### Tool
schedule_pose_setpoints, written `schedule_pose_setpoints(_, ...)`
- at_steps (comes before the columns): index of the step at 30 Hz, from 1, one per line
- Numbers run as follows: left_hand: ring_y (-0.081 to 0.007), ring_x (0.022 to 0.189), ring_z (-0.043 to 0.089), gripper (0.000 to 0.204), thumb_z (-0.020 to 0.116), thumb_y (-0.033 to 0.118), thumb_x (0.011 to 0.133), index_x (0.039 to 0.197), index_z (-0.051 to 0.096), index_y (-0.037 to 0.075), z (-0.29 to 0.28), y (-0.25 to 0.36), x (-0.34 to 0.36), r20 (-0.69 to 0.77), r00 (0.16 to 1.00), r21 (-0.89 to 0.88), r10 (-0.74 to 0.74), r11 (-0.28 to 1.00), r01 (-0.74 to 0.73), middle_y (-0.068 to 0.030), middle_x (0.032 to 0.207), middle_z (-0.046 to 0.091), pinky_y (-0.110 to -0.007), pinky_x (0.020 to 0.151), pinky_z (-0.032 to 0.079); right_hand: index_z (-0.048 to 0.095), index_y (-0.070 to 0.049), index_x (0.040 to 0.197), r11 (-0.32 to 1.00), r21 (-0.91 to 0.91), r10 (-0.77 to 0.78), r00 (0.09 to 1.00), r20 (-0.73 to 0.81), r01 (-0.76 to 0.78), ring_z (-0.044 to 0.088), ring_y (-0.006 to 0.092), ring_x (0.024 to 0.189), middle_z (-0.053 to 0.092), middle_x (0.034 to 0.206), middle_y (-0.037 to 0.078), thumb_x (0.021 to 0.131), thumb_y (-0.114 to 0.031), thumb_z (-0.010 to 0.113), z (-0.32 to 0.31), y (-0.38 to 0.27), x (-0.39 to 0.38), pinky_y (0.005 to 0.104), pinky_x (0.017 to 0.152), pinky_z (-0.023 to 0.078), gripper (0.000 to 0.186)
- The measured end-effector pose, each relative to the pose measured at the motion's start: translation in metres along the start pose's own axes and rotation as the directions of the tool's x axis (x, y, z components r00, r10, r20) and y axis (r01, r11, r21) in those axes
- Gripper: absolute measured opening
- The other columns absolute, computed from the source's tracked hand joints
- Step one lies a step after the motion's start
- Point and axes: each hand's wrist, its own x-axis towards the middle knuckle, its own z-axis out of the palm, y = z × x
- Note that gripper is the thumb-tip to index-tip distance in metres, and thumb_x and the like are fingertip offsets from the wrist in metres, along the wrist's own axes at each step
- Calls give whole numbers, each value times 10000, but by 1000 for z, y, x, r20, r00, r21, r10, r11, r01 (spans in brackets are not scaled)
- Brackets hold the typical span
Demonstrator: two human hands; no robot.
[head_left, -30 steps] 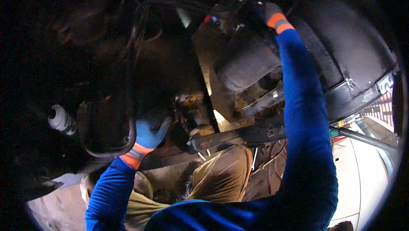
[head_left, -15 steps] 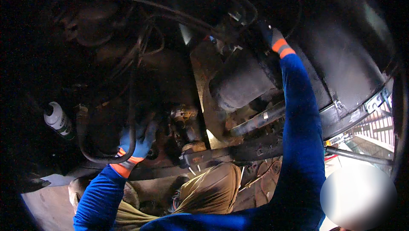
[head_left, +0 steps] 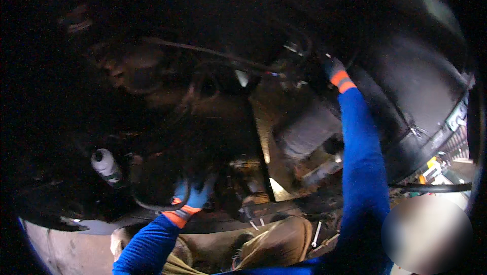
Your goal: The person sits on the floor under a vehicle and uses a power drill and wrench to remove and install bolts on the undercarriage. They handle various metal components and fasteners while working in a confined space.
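My left hand (head_left: pixel 197 193), in a blue glove with an orange and grey cuff, rests low on dark machinery. Its fingers are stretched and apart, with nothing visible in them. A black hose (head_left: pixel 152 207) loops across that hand near the wrist. To its right lies a yellow-and-black power tool (head_left: pixel 259 194), partly lost in shadow. My right hand (head_left: pixel 333 67), gloved the same way, reaches far up among dark parts beside thin lines and fittings. Darkness hides its fingers, so whether it grips anything cannot be told. Below it sits a grey cylindrical part (head_left: pixel 309 130).
A white bottle (head_left: pixel 105 164) stands at the left. Metal tubing (head_left: pixel 203 50) crosses the upper middle. A dark smooth panel (head_left: pixel 426 77) curves along the right. A wrench-like metal tool (head_left: pixel 317 233) lies near my knees. Another hose (head_left: pixel 431 188) sticks out at lower right.
The whole view has shifted, so everything sits lower and further right in the picture. Both hands stay at about the same places on the machinery.
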Motion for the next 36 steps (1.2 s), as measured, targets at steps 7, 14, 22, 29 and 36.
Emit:
schedule_pose_setpoints(7,-366,1061,608,327,651,177,858,1172,653,84,-20,23,15,-38,973,-438,-229,879,190,-168,1188,638,-432,908,493,512,-115,1325,974,-221,-17,985,171,55,597,433,1038,606,1194,228,952,-296,427,-17,-5,-2,482,886,496,422)
schedule_pose_setpoints(14,-375,1002,625,331,667,194,854,1166,659,82,-30,24,20,-96,990,-48,107,993,-112,-171,1160,647,-446,861,507,557,-88,1265,999,-25,-40,999,13,40,571,466,1052,589,1188,275,990,-319,402,-28,-1,-21,477,884,472,391)
schedule_pose_setpoints(22,-381,992,627,349,682,218,846,1169,660,87,-24,16,23,-145,985,30,98,995,-94,-171,1158,648,-456,856,506,650,-13,1154,976,210,49,998,29,-54,611,389,1065,617,1184,256,919,-444,544,-86,-86,-11,418,929,468,503)
schedule_pose_setpoints(29,-391,1013,618,355,685,245,839,1158,661,91,-21,25,24,-151,980,53,129,991,-123,-165,1163,649,-459,876,497,688,-4,1049,951,293,132,988,-86,-101,639,275,928,672,953,156,884,-403,639,-64,-87,-24,345,866,475,434)
schedule_pose_setpoints(36,-363,1068,607,367,662,282,863,1159,659,66,5,8,15,-98,995,-248,-35,969,9,-178,1189,641,-438,925,479,728,-14,885,591,687,488,866,112,-422,666,228,750,697,761,113,818,-377,741,-100,-49,-160,340,750,495,369)
